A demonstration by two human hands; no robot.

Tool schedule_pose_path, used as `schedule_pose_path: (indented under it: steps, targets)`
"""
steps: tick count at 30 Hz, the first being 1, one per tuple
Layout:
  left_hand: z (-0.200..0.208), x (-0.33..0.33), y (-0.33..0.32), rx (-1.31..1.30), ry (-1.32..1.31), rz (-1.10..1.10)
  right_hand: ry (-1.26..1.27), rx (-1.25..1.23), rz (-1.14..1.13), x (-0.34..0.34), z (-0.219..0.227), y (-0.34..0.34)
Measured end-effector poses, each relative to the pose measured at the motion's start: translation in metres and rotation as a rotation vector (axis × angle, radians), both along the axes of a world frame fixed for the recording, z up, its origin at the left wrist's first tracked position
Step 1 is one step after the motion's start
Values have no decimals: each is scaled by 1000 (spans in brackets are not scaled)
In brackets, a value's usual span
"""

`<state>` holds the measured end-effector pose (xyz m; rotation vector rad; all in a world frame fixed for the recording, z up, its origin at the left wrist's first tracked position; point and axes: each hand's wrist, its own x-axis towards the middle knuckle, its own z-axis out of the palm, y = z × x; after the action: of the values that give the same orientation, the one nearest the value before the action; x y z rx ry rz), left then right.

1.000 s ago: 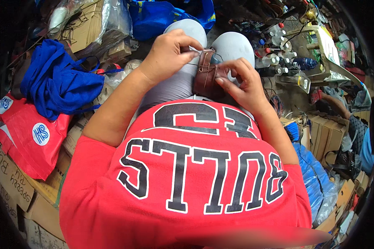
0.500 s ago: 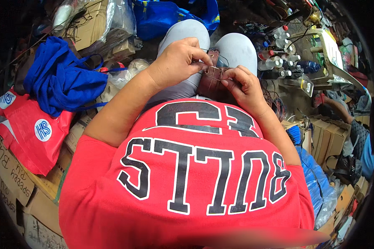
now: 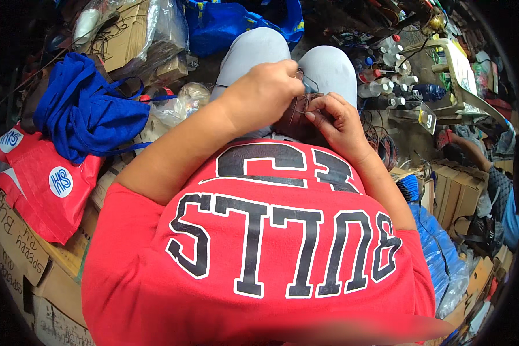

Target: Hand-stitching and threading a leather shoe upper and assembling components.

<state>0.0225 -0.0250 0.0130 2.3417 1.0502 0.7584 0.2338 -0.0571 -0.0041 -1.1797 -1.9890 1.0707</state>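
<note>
A brown leather shoe (image 3: 291, 124) rests in my lap between my grey-clad knees, largely covered by my hands. Over its left side is my left hand (image 3: 266, 91), fingers curled closed; what they pinch is hidden behind the knuckles. At the shoe's right edge, my right hand (image 3: 338, 118) pinches a thin dark thread (image 3: 307, 111) between thumb and forefinger. A loop of thread (image 3: 309, 81) arcs above the shoe, near my right knee. Any needle is too small or too covered to make out.
Several plastic bottles (image 3: 386, 75) stand right of my knees, near a pale stool-like frame (image 3: 458, 72). To the left lie a blue cloth bag (image 3: 86, 112), a red bag (image 3: 52, 184) and cardboard boxes (image 3: 17, 239). Another person's arm (image 3: 470, 151) shows at the far right.
My left hand has shifted right and turned, its knuckles now covering the shoe's eyelets that showed before. The right hand stays almost in place.
</note>
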Motion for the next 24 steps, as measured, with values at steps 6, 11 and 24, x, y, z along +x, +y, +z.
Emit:
schedule_pose_path:
  steps: [6,11,24]
  targets:
    - [26,25,24,151,285,-333,-56,8,12,5,10,-1]
    - [40,36,19,285,402,-466,316,-80,-302,32,17,-6]
    - [49,36,6,507,489,-554,-272,139,-131,16,1,11]
